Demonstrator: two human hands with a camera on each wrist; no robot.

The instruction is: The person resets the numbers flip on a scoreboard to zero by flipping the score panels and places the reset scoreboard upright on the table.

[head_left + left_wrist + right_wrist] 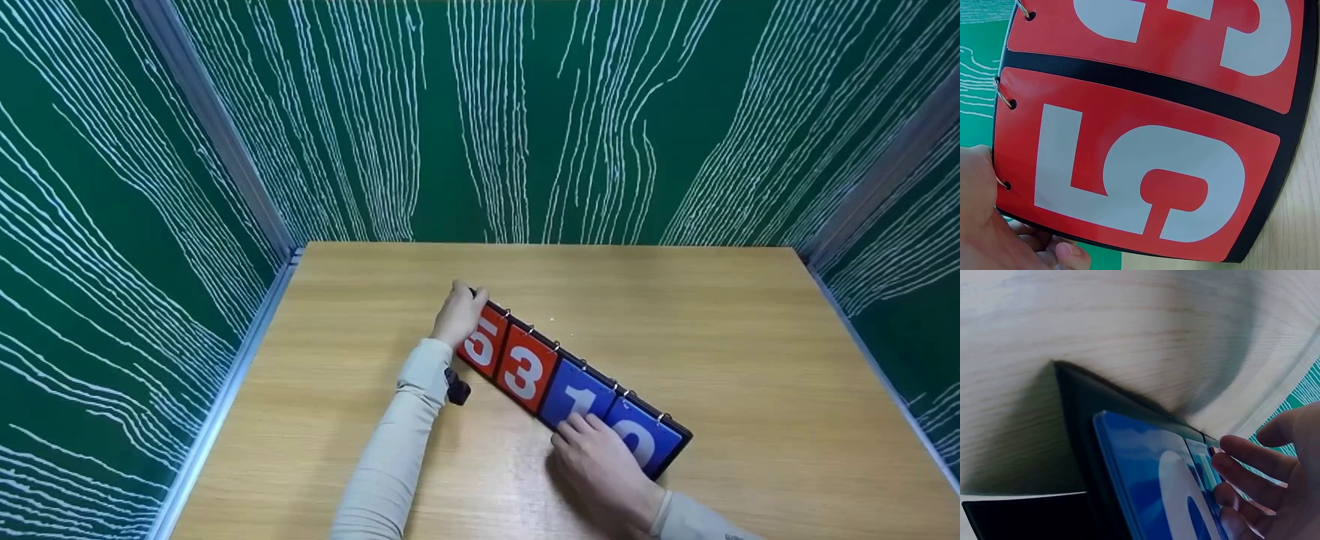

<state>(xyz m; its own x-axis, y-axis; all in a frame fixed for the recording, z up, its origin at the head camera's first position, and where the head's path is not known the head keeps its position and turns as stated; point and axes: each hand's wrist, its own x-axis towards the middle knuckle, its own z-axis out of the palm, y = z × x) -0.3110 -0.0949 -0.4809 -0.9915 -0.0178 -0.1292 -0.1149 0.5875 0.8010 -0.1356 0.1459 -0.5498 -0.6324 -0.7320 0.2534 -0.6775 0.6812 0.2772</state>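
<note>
A black flip scoreboard [679, 444] lies slantwise on the wooden table, its number cards hung on metal rings. From left to right it shows a red 5 card [1089, 169], a red 3 card [525, 373], a blue 1 card [561, 391] and a blue 0 card [1145, 461]. My left hand [459, 316] grips the scoreboard's left end at the ringed top edge, beside the 5. With bent, relaxed fingers, my right hand [606, 466] touches the lower part of the 1 card. In the right wrist view its thumb stands apart from the fingertips.
Bare wood of the table [360, 315] shows around the scoreboard. Green walls [435, 150] with white wavy lines enclose the table at the back and both sides, joined by metal posts [217, 127]. A small black device [457, 388] sits at my left wrist.
</note>
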